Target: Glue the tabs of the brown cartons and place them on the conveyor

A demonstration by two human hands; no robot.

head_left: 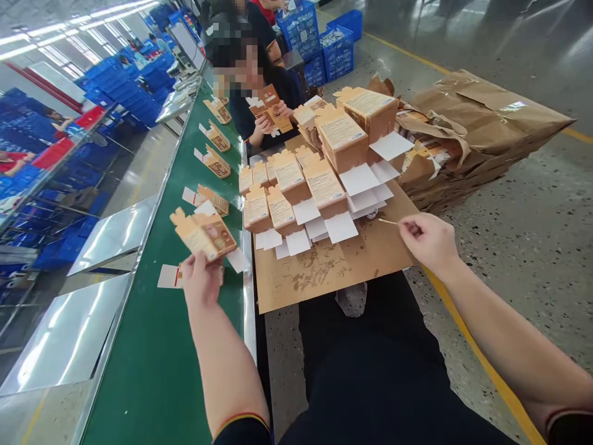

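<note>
in the head view, left of centre, the left hand (201,281) is closed on the lower edge of a carton (206,236), held over the green belt (157,352) with its tabbed end to the upper left and a white flap to the lower right. right of centre, the right hand (428,241) pinches a thin strip (388,221) between thumb and finger; the strip points left, over the brown board (278,287). stacks (325,185) of more cartons stand on the board at centre, white flaps sticking out towards the lower right. a row (217,162) of cartons lies along the belt, one partly hidden behind the left hand. at top centre a co-worker (283,83) holds an opened box (271,108) in both hands. at upper right lies a paper-wrapped bundle (491,114), torn open at its left end; blue crates (301,31) stand at the top.
</note>
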